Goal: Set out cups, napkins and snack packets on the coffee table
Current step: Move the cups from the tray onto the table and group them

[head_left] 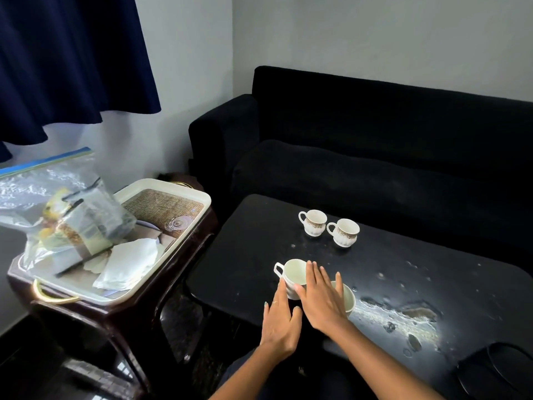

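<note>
Two white cups with gold bands [313, 222] [343, 232] stand side by side at the far side of the black coffee table [432, 284]. Two more white cups sit near the front edge: one [292, 274] tilted with its handle to the left, one [349, 298] partly hidden behind my right hand. My left hand [281, 320] has straight fingers, and its fingertips touch the tilted cup's side. My right hand [321, 298] is flat with straight fingers, lying over the gap between both near cups. White napkins [129, 262] and a clear zip bag of snack packets [62, 215] lie in the tray.
The white tray [178, 192] rests on a dark wooden side table [115, 316] to the left of the coffee table. A black sofa [375, 145] runs behind it. A dark blue curtain [72, 59] hangs top left. A black object [499, 370] sits at the table's near right corner.
</note>
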